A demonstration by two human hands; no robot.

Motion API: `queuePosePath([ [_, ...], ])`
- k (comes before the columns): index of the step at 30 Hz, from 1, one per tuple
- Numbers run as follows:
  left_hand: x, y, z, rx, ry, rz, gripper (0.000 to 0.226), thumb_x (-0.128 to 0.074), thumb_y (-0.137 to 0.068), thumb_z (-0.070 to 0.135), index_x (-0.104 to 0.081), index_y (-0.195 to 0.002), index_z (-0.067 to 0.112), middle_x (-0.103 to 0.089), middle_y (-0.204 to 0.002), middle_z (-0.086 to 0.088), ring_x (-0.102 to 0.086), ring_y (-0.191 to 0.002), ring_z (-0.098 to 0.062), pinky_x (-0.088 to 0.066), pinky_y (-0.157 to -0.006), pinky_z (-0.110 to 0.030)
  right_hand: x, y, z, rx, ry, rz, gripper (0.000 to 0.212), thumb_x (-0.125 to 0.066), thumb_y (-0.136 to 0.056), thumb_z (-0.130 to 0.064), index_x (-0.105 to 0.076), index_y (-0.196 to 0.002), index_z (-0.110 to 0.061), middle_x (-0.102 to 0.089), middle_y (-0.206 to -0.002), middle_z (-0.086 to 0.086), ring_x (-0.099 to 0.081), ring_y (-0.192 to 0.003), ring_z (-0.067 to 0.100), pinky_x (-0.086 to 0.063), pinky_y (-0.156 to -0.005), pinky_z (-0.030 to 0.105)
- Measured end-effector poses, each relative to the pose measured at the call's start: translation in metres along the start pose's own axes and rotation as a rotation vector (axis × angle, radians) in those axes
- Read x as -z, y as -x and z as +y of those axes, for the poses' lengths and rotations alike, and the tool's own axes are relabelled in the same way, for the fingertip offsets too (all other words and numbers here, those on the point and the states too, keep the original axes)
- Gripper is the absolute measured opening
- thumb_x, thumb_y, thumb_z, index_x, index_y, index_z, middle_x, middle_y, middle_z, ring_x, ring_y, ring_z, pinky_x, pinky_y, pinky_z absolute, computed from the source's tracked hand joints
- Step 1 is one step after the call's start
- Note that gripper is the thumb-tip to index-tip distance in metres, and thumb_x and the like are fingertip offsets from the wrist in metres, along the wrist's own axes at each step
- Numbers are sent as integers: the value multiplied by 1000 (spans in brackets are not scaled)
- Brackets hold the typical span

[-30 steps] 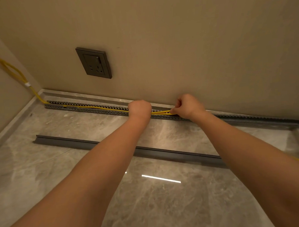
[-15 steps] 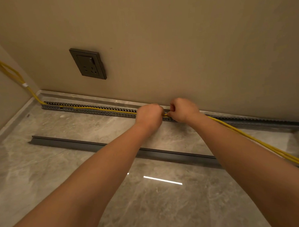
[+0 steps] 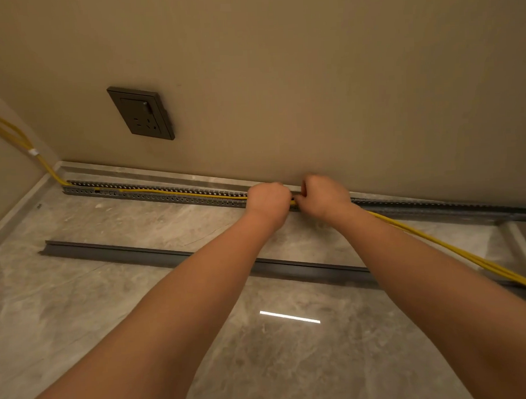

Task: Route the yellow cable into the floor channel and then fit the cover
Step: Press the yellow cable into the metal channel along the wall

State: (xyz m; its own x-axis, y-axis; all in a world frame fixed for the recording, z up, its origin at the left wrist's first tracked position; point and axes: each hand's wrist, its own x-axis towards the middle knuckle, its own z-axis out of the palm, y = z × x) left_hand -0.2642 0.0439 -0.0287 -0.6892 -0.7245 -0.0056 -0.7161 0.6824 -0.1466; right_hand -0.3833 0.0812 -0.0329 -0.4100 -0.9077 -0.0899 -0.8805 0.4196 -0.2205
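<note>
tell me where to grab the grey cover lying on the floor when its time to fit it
Grip the cover along its middle stretch, hands spread apart, coming down from above. It is a long thin strip lying flat, parallel to the floor channel, so a one-end grip would likely let it sag or swing. Both the left hand and right hand are now closed on the yellow cable.

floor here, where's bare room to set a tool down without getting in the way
Bare tile lies between the floor channel and the loose cover, left of the left hand, and across the wide area nearer than the cover. It is crowded at the right, where slack yellow cable crosses the floor, and around both hands, the right hand included.
</note>
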Motion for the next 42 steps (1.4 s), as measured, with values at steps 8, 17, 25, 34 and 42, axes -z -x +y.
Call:
queuePosePath([
  [8, 5, -7, 11, 37, -19, -66, 18, -57, -86, 2, -69, -95, 13, -69, -97, -5, -67, -92, -27, -42, -64, -31, 18, 12, 46, -171, -48, -173, 46, -45, -87, -56, -50, -63, -18, -52, -68, 3, -56, -76, 29, -40, -67, 31],
  [17, 8, -8, 22, 76, -31, -89, 18, -59, -85, -1, -70, -91, 14, -55, -76, -1, -64, -81, -24, -39, -60, -29, 28, 7, 66, -140, -431, -198, 30, -73, -80, -29, -50, -64, -18, -55, -62, 3, -53, -65, 22, -42, -66, 31],
  [25, 9, -8, 23, 42, -96, -113, 20, -59, -85, 5, -56, -73, 21, -38, -56, 4, -46, -57, -18, -35, -56, -25, 22, 2, 62, -77, -117, -52, 36, -77, -76, -28, -47, -59, -20, -54, -70, 2, -55, -75, 25, -41, -64, 29],
  [34, 10, -14, 50, -88, 100, 57, 16, -56, -84, 23, -70, -89, 18, -69, -86, -3, -66, -83, -29, -38, -60, -27, 22, 6, 63, -71, -192, -118, 13, -55, -79, -5, -61, -75, -15, -68, -94, 16, -63, -91, 34, -53, -75, 37],
  [42, -7, -8, 53, -190, 153, 52, 22, -56, -89, 19, -72, -103, 22, -66, -105, -2, -65, -94, -28, -50, -68, -33, 21, 15, 65, -134, -282, -113, 20, -58, -80, -5, -77, -85, -6, -73, -90, 17, -68, -86, 31, -56, -75, 37],
])
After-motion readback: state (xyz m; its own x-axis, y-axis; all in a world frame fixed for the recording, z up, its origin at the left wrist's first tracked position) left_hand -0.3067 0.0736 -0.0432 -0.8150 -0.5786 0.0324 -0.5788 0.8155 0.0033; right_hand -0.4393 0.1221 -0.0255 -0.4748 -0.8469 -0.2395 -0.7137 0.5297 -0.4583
